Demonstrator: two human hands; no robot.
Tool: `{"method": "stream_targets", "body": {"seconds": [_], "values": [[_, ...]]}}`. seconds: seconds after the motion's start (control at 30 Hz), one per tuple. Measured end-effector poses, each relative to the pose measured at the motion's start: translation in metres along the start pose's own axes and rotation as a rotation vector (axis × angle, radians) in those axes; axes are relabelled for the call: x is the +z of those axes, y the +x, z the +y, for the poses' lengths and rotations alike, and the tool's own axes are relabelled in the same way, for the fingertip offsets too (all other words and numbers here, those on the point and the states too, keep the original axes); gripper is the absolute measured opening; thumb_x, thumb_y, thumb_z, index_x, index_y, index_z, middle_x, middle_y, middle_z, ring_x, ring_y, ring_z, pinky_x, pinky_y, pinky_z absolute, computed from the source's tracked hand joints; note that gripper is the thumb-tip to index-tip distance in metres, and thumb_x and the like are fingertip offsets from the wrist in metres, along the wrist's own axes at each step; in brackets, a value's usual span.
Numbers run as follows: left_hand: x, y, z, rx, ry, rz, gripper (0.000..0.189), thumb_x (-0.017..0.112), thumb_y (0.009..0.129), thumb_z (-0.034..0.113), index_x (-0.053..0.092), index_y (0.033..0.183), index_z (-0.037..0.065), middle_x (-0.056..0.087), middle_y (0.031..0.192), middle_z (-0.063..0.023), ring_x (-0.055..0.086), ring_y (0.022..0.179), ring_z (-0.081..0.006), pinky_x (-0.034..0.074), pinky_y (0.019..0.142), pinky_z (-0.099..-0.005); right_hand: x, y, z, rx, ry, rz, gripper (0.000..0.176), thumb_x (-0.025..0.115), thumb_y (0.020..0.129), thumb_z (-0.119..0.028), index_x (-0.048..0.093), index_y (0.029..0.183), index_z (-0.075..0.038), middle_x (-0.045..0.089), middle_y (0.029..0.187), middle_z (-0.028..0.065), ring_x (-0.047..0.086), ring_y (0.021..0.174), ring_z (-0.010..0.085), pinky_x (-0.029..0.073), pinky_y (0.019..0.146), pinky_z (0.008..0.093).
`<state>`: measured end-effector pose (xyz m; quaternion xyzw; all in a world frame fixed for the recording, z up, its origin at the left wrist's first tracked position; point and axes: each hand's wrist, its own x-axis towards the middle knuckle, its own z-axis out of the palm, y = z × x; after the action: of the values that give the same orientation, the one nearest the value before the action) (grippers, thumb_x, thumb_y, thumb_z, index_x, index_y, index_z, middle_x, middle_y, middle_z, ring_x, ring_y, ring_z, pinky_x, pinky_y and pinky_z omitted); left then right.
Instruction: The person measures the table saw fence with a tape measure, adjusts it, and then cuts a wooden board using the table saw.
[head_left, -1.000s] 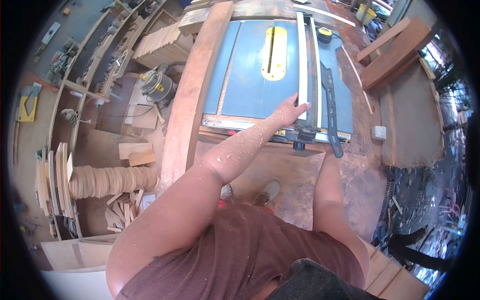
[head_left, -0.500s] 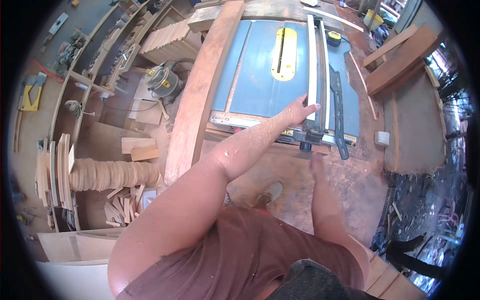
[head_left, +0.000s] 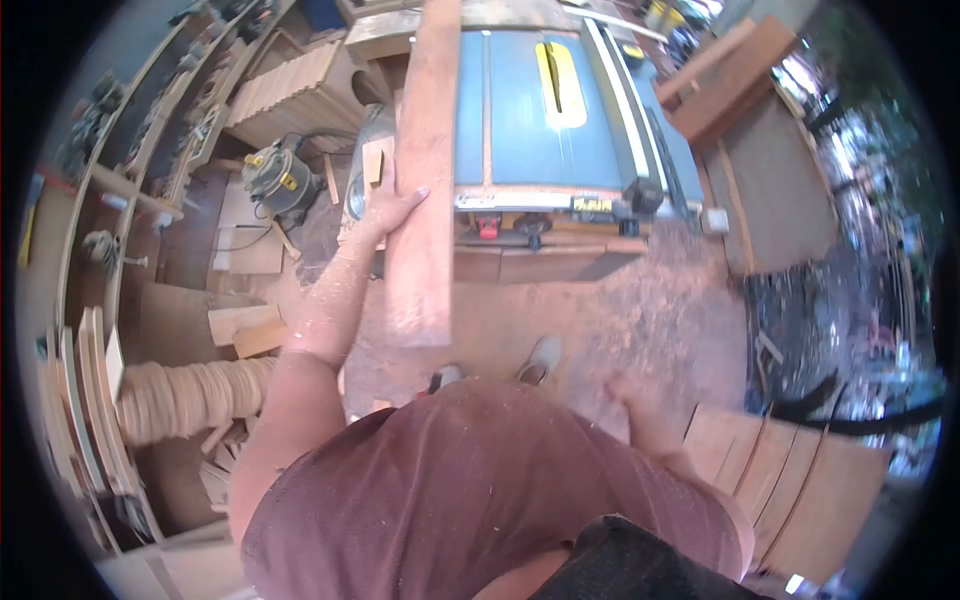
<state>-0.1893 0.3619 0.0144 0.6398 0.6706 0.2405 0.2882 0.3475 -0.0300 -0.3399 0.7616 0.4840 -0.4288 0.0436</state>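
Note:
My left hand grips the near part of a long reddish wooden plank by its left edge, thumb lying on the top face. The plank lies lengthwise along the left side of a table saw with a blue top, its near end jutting out past the saw's front edge. Just beyond my left fingers a small pale wood block shows. My right hand hangs low over the floor on the right, somewhat blurred, fingers loosely apart and holding nothing.
The yellow blade insert and the rip fence are on the saw top. A shop vacuum stands at left, near stacked round wood pieces. Boards lie at lower right; a thick beam rests at upper right.
My left hand has moved left from the rip fence to the plank and taken hold of it. The plank looks more upright in view as my head turned. My right hand has dropped lower.

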Motion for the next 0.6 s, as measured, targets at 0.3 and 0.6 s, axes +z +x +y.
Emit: {"method": "stream_targets", "body": {"seconds": [0.3,0.6], "values": [[-0.014,-0.004,0.017,0.160,-0.059,-0.023,0.099,0.075,0.078,0.037,0.017,0.148,-0.001,0.047,0.136,-0.0254,0.052,0.121,-0.0364,0.042,0.102,-0.0411,-0.111,-0.055,-0.312,-0.248,0.623,0.246,0.036,0.053,0.095,-0.038,0.061,0.104,-0.004,0.060,0.079,0.0032,0.056,0.067,0.0113,0.048,0.061,0.0294],[0.008,0.040,0.041,0.127,0.277,0.066,0.104,0.072,0.076,0.051,0.019,0.148,0.000,0.025,0.149,-0.0256,0.034,0.135,-0.0383,0.033,0.109,-0.0410,-0.041,0.174,-0.422,-0.132,0.572,0.804,0.052,0.042,0.095,-0.050,0.056,0.092,0.000,0.062,0.075,0.0173,0.062,0.078,0.0329,0.049,0.069,0.0465]]}}
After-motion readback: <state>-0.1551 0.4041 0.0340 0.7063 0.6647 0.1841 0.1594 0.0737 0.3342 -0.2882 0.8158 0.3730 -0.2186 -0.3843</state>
